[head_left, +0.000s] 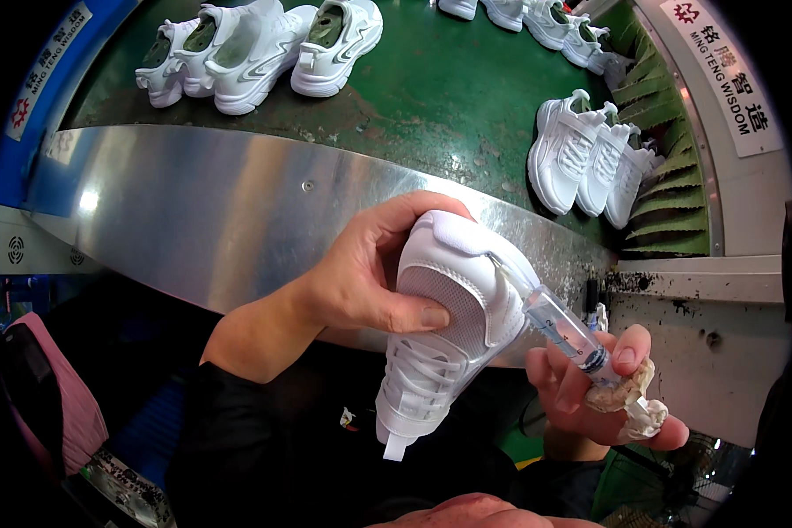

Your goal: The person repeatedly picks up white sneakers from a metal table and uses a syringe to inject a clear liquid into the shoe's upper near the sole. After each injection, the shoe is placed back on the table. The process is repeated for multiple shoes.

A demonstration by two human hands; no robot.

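A white lace-up sneaker [462,290] with a mesh panel is gripped by my left hand [365,268], thumb across the mesh and fingers behind the toe. The toe points up and away; the heel tab hangs toward me. In my right hand [581,396] is a clear plastic syringe [565,334] with a dark plunger seal. Its tip meets the seam between the upper and the sole on the sneaker's right side. Whitish crumpled material [629,400] wraps the plunger end by my fingers. Whether anything comes from the tip is too small to tell.
A curved metal ledge [238,202] lies before me, bordering a green conveyor surface [431,106]. White sneakers [255,62] stand at the far left, with several more [581,163] at the right. Green flaps [678,194] line the right edge. A pink-backed chair [62,378] is at lower left.
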